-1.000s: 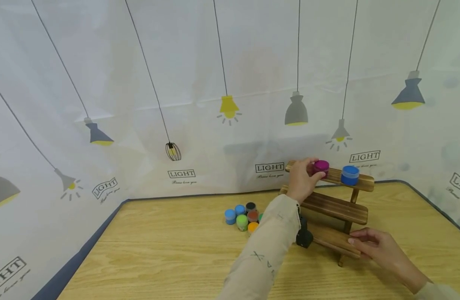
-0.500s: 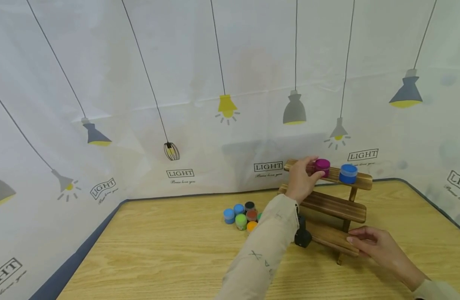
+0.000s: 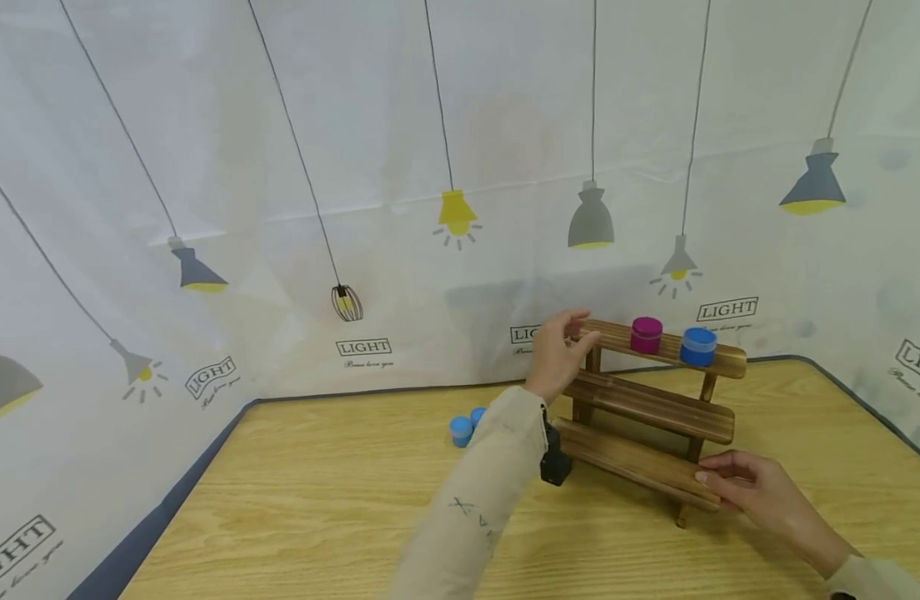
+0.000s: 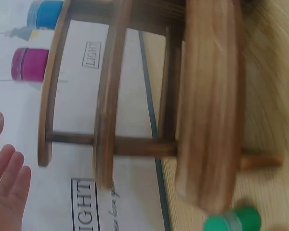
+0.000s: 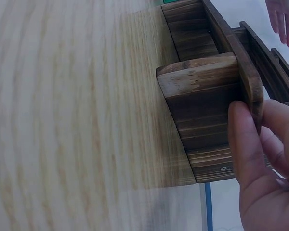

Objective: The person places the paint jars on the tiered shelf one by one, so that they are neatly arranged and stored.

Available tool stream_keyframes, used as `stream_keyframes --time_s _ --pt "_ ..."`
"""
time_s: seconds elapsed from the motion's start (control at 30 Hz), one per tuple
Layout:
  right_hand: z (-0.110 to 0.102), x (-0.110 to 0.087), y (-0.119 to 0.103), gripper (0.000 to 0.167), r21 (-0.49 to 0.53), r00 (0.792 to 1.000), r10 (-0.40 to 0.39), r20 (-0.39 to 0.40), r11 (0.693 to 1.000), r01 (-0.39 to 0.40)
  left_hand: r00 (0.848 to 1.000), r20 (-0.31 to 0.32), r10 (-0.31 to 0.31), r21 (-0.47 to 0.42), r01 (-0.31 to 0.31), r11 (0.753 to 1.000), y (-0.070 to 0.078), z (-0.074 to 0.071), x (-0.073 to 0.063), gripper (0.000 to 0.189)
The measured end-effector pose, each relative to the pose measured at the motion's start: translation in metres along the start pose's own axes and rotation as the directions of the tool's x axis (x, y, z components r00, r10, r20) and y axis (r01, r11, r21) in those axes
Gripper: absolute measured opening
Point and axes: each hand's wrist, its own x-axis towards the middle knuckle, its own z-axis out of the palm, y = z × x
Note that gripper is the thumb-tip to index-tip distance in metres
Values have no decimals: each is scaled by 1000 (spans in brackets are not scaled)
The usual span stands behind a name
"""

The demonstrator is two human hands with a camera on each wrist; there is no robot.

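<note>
A three-tier wooden shelf stand [image 3: 647,406] stands on the right of the table. On its top tier sit a magenta paint pot [image 3: 646,335] and, to the right, a blue paint pot [image 3: 698,347]. My left hand [image 3: 559,354] is at the left end of the top tier, fingers apart and holding nothing; the left wrist view shows its relaxed fingers [image 4: 12,173] away from the magenta pot. With thumb and fingers, my right hand [image 3: 760,496] pinches the right end of the lowest tier, which the right wrist view shows with the thumb [image 5: 245,144] against the board's edge.
Two light blue pots [image 3: 461,432] stand on the table [image 3: 317,483], partly behind the left sleeve [image 3: 467,492]. A green pot [image 4: 233,220] lies near the stand's lower left end. Behind the table hangs a pale backdrop [image 3: 400,275] printed with lamps.
My left hand has let go of the magenta pot and moved left along the top tier. The pot stays on the shelf. My right hand keeps its grip on the lowest tier.
</note>
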Motion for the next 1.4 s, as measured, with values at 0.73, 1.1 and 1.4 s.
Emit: stream_keyframes --time_s 0.73,1.1,1.4 --pt "-3 -2 4 40 -32 1000 18 -11 999 -18 991 127 -51 15 50 999 -57 -99 -75 27" --pt "-2 -4 2 41 -35 1000 28 -12 999 -29 982 26 -187 -11 187 982 -103 -113 -97 26" --pt "1 -2 0 39 -51 1000 21 -20 998 -22 971 -1 -240 27 240 971 -132 -115 -104 28"
